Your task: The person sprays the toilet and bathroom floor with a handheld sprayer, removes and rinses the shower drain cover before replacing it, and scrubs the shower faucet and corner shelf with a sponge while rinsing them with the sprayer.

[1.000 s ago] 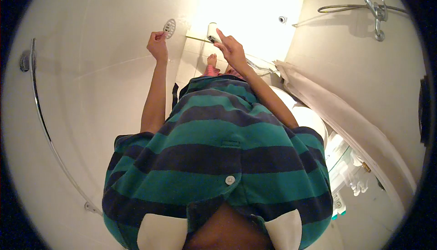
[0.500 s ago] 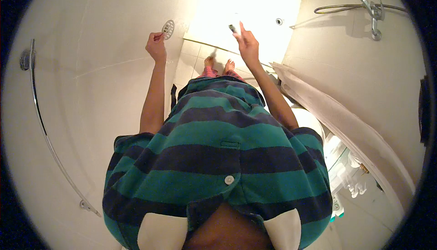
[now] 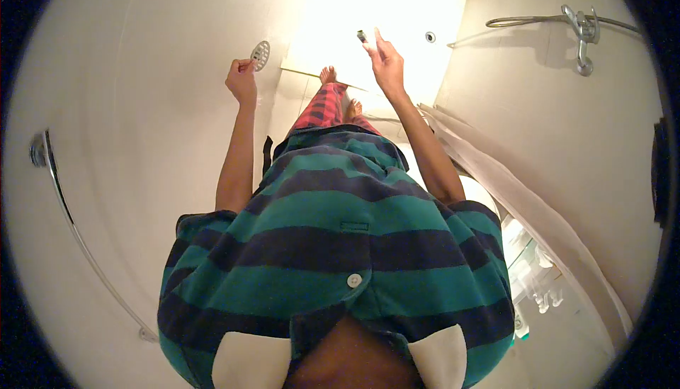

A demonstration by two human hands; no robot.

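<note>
My left hand (image 3: 241,83) is closed, pinching the lower edge of a round slotted drain cover (image 3: 261,56) held upright beside the wall. Over the bright shower floor, my right hand (image 3: 387,66) grips a small slim object with a dark greenish end (image 3: 362,36); its kind cannot be made out, as the fingers and glare hide the rest. My index finger points away from it. Just right of that hand, a drain hole (image 3: 430,37) shows in the white shower floor (image 3: 404,6).
A mixer tap (image 3: 582,31) with a hose is on the right wall. The shower curtain (image 3: 517,183) hangs at my right. On the left wall runs a metal grab bar (image 3: 74,222). My feet (image 3: 329,75) are near the raised floor's edge.
One leg has come forward, with its foot now at the edge of the shower floor. The drain cover has shifted slightly down in view; both hands keep their grip.
</note>
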